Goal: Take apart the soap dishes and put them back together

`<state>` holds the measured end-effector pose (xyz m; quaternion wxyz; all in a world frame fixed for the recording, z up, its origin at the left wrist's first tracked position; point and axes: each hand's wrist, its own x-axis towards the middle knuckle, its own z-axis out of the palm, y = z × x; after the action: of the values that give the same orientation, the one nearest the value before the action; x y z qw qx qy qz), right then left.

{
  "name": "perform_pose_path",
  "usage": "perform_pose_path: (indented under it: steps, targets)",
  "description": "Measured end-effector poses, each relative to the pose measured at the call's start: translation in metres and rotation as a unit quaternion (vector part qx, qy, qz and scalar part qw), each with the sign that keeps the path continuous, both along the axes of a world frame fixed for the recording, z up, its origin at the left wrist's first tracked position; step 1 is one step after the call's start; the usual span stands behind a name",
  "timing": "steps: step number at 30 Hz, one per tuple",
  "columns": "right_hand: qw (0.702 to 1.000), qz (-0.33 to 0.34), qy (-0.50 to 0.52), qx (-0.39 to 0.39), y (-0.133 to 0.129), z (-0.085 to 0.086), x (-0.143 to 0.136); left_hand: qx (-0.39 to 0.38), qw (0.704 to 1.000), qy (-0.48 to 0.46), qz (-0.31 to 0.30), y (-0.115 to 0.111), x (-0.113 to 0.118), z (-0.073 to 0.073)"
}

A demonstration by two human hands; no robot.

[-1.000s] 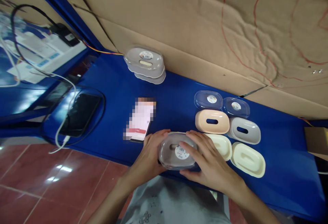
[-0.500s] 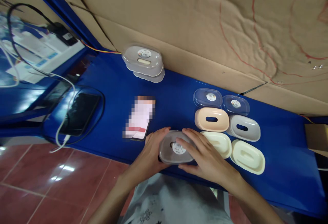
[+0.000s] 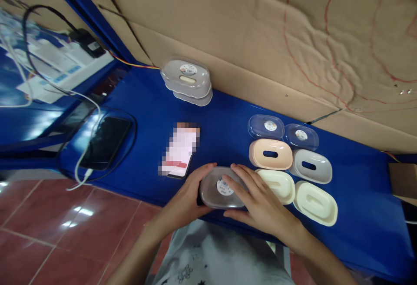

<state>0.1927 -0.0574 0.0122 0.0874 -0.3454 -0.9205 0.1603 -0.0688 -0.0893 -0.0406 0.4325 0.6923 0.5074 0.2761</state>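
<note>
A grey soap box (image 3: 211,193) with a see-through lid and a round white label is held between my two hands, close to the table's front edge. My left hand (image 3: 192,189) grips its left end, thumb and fingers curled round the side. Over the right end lies my right hand (image 3: 254,191), with some fingertips on the lid near the label and the thumb at the front side. The underside of the box is hidden. Just right of my right hand lie two cream trays (image 3: 316,202), the nearer one partly covered by that hand.
Behind the cream trays lie a peach slotted tray (image 3: 280,154), a grey slotted tray (image 3: 321,167) and two clear lids (image 3: 260,126). Stacked soap boxes (image 3: 185,74) stand by the cardboard wall (image 3: 228,54). A lit phone (image 3: 180,150) and a dark cabled phone (image 3: 109,139) lie left.
My hands and the soap box stay together, with the box shifted slightly left in view. My right fingers have slid a little on the lid. The view itself has shifted slightly.
</note>
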Motion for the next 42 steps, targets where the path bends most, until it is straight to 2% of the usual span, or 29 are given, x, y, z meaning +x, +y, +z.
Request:
perform_pose_path:
  steps: [12,17,30,37,42]
  targets:
    - [1.000,0.000,-0.013,0.014,0.001,-0.003,-0.002,0.023,1.000,-0.011,-0.015,0.000,-0.001,-0.006]
    - [1.000,0.000,-0.015,0.026,-0.001,-0.006,-0.002,0.023,0.999,-0.017,-0.026,0.001,-0.001,-0.004]
    - [0.998,0.008,-0.042,0.042,-0.004,-0.023,0.000,0.032,0.996,0.061,-0.057,0.004,0.002,0.001]
    - [0.999,0.000,-0.018,0.049,-0.005,-0.023,-0.001,0.049,0.994,0.078,-0.053,0.004,0.004,0.003]
    - [0.999,-0.004,-0.015,0.032,-0.001,-0.014,0.008,0.048,0.994,0.085,-0.046,0.003,0.005,0.007]
